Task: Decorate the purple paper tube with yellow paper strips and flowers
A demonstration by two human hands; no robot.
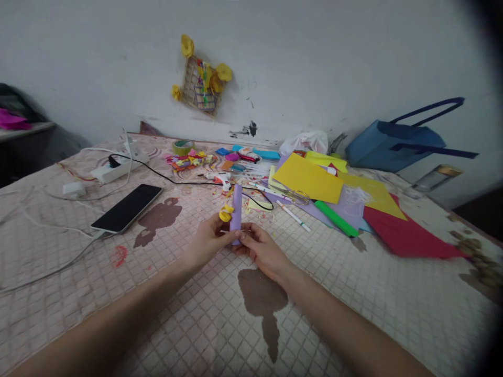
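Note:
Both of my hands meet over the middle of the table at a rolled purple paper tube (236, 207), which stands roughly upright in the view. My left hand (210, 236) pinches the tube's lower part from the left, thumb pressed on it. From the right, the thumb and fingers of my right hand (259, 247) close on the same lower end. A small yellow paper flower (226, 212) sits against the tube's left side, above my left fingers; whether it is attached I cannot tell. Just beyond the tube lies a white glue gun (223, 180) with a black cord.
Left are a phone (128, 208) on a cable and a white power strip (118, 165). Paper scraps (190, 160) and tape (183, 147) lie at the back. On the right are markers (293, 215), scissors (296, 196), yellow sheets (310, 177), red paper (408, 233), a green roll (336, 218), a glass jar (432, 179) and a blue bag (393, 144).

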